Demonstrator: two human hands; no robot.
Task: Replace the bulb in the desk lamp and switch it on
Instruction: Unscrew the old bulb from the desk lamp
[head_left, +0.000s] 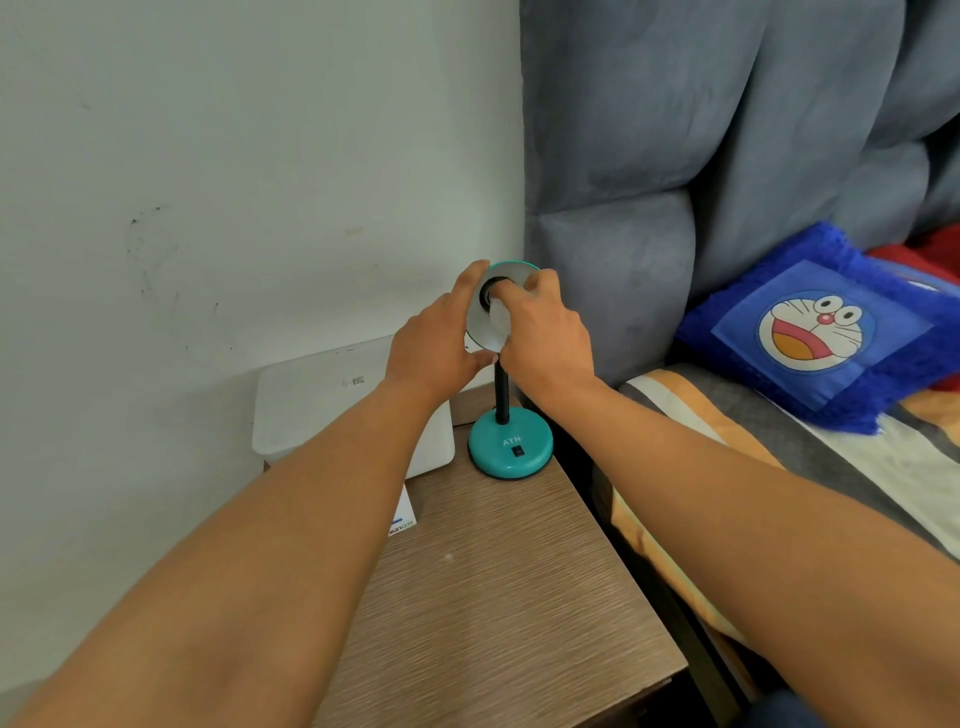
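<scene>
**Desk lamp gripped at the shade, bulb in hand**

Desk lamp (511, 447) stands on the wooden bedside table (498, 587), "ATN" printed on its teal base above a black switch (516, 451). The left hand (436, 348) clasps the shade's (480, 325) rim. The right hand (545, 332) closes its fingers around the white bulb (500, 317) at the socket.
</scene>
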